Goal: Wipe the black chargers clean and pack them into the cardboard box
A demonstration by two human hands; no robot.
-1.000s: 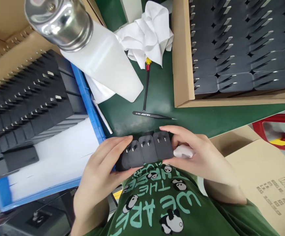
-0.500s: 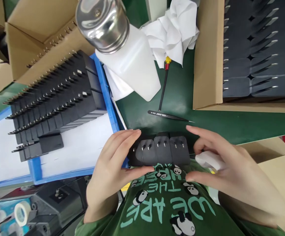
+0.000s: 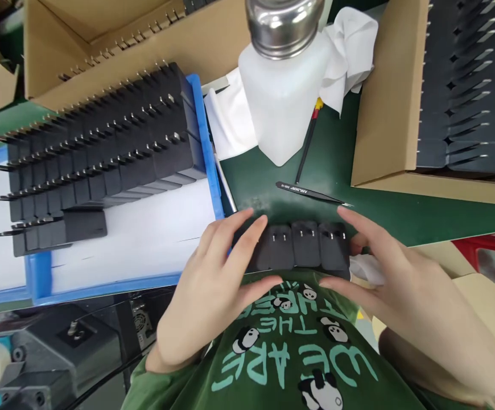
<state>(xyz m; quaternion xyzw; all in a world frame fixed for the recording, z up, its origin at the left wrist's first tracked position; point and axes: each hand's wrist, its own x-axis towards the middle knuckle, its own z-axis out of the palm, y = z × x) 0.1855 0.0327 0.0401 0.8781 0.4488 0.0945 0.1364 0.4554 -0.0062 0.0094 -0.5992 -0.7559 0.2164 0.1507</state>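
Note:
Along the near edge of the green table stands a short row of black power adapters (image 3: pixel 305 245), their metal prongs pointing up. At the row's left end is my left hand (image 3: pixel 219 285), thumb and fingers apart, covering part of the leftmost adapter; whether it touches is unclear. My right hand (image 3: pixel 395 279) is by the right end, index finger and thumb spread around that end. Its curled other fingers hold a crumpled white cloth (image 3: pixel 367 269), partly hidden. Just beyond the row lie black tweezers (image 3: pixel 311 193).
A blue tray (image 3: pixel 207 136) at left holds stacked black adapters. Behind stand a white bottle with a metal cap (image 3: pixel 282 97), white cloths (image 3: pixel 230 122) and a thin black-handled tool (image 3: pixel 307 142). Cardboard boxes of adapters stand at back left (image 3: pixel 145 62) and right (image 3: pixel 386 114).
The view has shifted, so the bottle, tray and tweezers appear moved. My right hand has come closer to the adapter row's right end. My left hand stays at the left end.

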